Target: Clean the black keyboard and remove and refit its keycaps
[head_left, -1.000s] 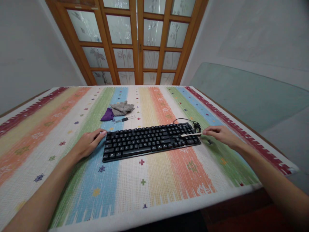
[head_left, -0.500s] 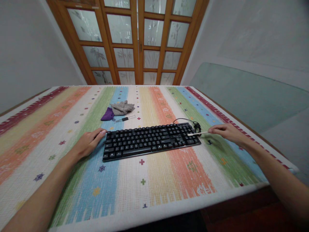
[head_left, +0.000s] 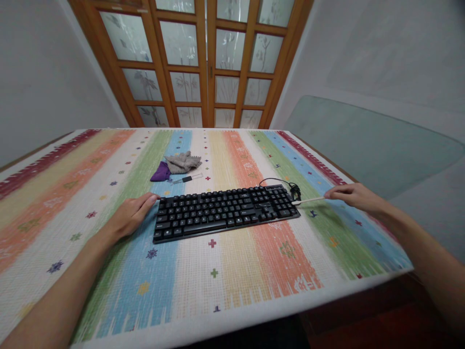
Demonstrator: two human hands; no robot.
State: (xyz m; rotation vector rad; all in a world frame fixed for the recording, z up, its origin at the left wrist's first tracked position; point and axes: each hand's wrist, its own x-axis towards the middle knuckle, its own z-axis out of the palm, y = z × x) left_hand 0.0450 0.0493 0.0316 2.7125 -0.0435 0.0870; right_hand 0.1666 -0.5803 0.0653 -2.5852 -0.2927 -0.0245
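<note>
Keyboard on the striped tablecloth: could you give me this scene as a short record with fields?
Keyboard: black, lying on the striped tablecloth
Left hand: at the keyboard's far left corner
Right hand: pinching a cotton swab, tip at the keyboard's right edge
Cable: coiled by the keyboard's far right corner
Behind: gray cloth, purple cloth, small black item, unclear

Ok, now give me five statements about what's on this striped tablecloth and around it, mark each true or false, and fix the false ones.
1. The bare right hand holds a thin pale stick. True.
2. A crumpled grey cloth lies beside a small purple cloth. True.
3. The bare left hand is on the purple cloth. False: it is at the left end of a long black plastic keyboard.
4. The thin black cable is stretched straight. False: it is partly bundled near the keyboard's far right corner.
5. The keyboard lies on a multicoloured striped tablecloth. True.
</note>
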